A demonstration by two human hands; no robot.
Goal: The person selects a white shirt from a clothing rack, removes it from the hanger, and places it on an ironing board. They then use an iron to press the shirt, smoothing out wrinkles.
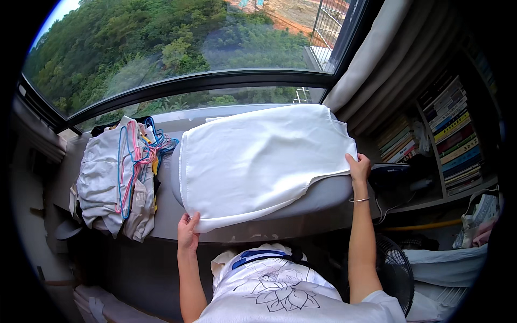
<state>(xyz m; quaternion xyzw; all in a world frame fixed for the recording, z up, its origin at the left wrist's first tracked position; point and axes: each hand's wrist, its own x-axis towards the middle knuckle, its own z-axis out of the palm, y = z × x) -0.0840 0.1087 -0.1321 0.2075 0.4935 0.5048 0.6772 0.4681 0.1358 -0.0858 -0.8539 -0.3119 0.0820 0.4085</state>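
A white cloth garment (258, 157) lies spread over a grey padded ironing board (315, 200) below the window. My left hand (188, 231) pinches its near left corner between thumb and fingers, at a stitched hem. At the right end, my right hand (358, 167) grips the garment's edge; a thin bangle is on that wrist. The garment hides most of the board. What kind of garment it is, I cannot tell for certain.
Left of the board lies a pile of clothes (99, 173) with blue and pink hangers (131, 169) on top. A dark clothes iron (389, 171) stands right of my right hand, near bookshelves (442, 149). A black fan (394, 266) stands at the lower right.
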